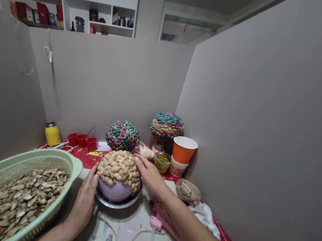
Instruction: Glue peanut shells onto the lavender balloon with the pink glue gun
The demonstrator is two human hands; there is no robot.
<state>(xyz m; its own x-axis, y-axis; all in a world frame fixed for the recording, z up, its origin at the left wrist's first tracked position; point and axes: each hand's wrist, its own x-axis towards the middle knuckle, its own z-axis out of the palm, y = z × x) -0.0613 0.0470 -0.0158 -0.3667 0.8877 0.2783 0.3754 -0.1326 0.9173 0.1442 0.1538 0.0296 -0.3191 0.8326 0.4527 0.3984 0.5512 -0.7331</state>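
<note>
A lilac balloon [115,192], its upper part covered in tan peanut shells [120,167], sits in a shallow metal bowl [117,205] in front of me. My left hand [86,194] presses along its left side, fingers extended upward and curved to the surface. On the upper right, my right hand [150,173] lies over the shells with its fingertips near the top. Between them, the two hands clasp the balloon; its far side is hidden. A pink glue gun [156,222] lies under my right forearm, partly covered by it.
At left stands a green colander [74,165] full of empty shell halves. Behind are two coloured shell-covered balls, [123,135] one lower and left, plus red cups [81,140], a yellow bottle [52,134] and an orange paper cup [184,150]. Twine [187,191] lies right. Grey partitions surround the table.
</note>
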